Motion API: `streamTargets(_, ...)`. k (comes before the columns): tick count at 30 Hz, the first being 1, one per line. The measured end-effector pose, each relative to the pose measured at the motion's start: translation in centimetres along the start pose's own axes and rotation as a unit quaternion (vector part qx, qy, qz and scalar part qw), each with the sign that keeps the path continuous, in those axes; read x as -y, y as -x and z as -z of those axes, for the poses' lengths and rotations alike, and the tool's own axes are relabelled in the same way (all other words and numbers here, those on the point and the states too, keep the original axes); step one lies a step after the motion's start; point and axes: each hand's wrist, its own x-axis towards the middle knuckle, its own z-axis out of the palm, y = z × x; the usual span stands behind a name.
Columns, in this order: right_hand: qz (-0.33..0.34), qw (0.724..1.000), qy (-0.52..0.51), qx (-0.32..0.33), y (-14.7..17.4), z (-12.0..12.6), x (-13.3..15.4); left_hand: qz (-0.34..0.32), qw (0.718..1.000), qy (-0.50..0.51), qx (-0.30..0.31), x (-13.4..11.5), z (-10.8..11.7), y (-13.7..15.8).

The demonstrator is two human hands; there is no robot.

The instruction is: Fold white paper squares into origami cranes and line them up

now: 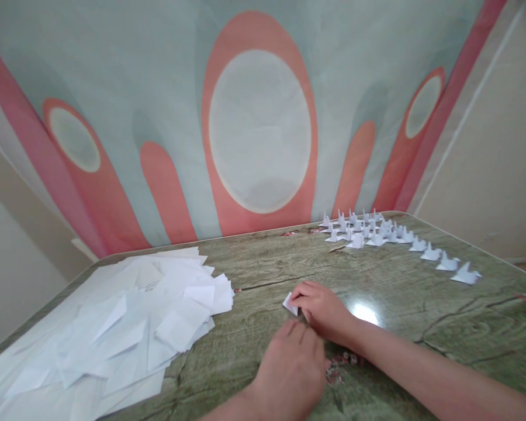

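Note:
A small piece of white folded paper [288,303] is at the middle of the table, showing as a pointed, layered shape. My right hand [324,310] grips its right side between thumb and fingers. Just below, my left hand [291,365] is closed, its curled fingers at the paper's lower edge; the fingertips are hidden behind the knuckles. To the left lies a wide spread of loose white paper sheets [179,327], overlapping and uneven. At the back right, several white origami cranes [430,252] stand in rows, with the nearest crane [466,273] at the right end.
The wood-patterned table [254,263] has a pale rim and reflects a bright light spot [365,314]. Behind it hangs a green and coral backdrop [258,216] with oval shapes. Plain walls [499,164] stand on both sides.

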Motion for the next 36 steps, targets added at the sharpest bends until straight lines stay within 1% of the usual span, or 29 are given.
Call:
streamTargets(2,0.008,1.0,0.014,-0.007,-0.7,-0.3,-0.4,-0.142,0.989,0.01,-0.05,-0.9,0.6,-0.6)
streamTargets(4,0.021,0.999,0.042,-0.006,-1.8,-0.6,-0.8,-0.251,0.962,0.01,-0.111,-1.8,1.1,-1.5)
streamTargets(5,0.031,0.998,0.059,0.001,-2.4,-0.8,-1.0,-0.271,0.953,0.008,-0.131,-2.1,1.3,-2.0)
streamTargets(6,0.038,0.997,0.073,0.003,-3.1,-1.0,-1.1,-0.273,0.949,0.013,-0.154,-2.4,1.4,-2.5)
streamTargets(7,0.039,0.996,0.076,0.004,-3.7,-1.3,-1.3,-0.292,0.943,0.015,-0.161,-2.5,1.4,-3.1)
streamTargets(10,0.045,0.996,0.071,0.002,-5.1,-2.0,-1.7,-0.315,0.937,0.003,-0.148,-1.7,1.1,-4.5)
streamTargets(12,0.046,0.997,0.062,-0.003,-5.4,-2.4,-2.0,-0.335,0.935,-0.012,-0.113,-0.5,0.7,-4.8)
streamTargets(15,0.052,0.998,0.043,-0.008,-5.2,-2.6,-2.4,-0.33,0.942,-0.026,-0.057,1.5,0.2,-4.5)
streamTargets(17,0.058,0.998,0.032,-0.012,-5.0,-2.6,-2.5,-0.303,0.951,-0.041,-0.04,2.3,0.2,-4.2)
streamTargets(19,0.06,0.998,0.03,-0.017,-4.9,-2.6,-2.4,-0.299,0.952,-0.038,-0.05,2.2,0.3,-4.0)
streamTargets(22,0.045,0.998,0.048,-0.019,-4.9,-2.7,-2.1,-0.343,0.931,-0.003,-0.122,0.8,0.6,-4.4)
streamTargets(24,0.037,0.997,0.057,-0.02,-4.9,-2.8,-1.8,-0.345,0.925,0.005,-0.157,-0.2,0.6,-4.9)
streamTargets(25,0.038,0.997,0.057,-0.02,-4.9,-2.8,-1.8,-0.347,0.923,0.0,-0.165,-0.5,0.6,-5.2)
streamTargets(28,0.051,0.998,0.045,-0.02,-4.6,-2.7,-1.8,-0.314,0.938,0.002,-0.146,-0.7,0.7,-5.5)
streamTargets(30,0.053,0.998,0.039,-0.016,-4.5,-2.6,-2.0,-0.288,0.949,0.008,-0.126,-0.3,1.0,-5.5)
streamTargets(32,0.053,0.998,0.035,-0.006,-4.4,-2.5,-2.3,-0.243,0.965,0.019,-0.096,0.3,1.5,-5.3)
streamTargets(34,0.055,0.998,0.027,0.011,-4.3,-2.3,-2.5,-0.169,0.983,0.027,-0.066,1.2,1.8,-4.9)
streamTargets(36,0.057,0.998,0.017,0.028,-4.2,-2.0,-2.6,-0.066,0.996,0.021,-0.05,2.5,2.0,-4.4)
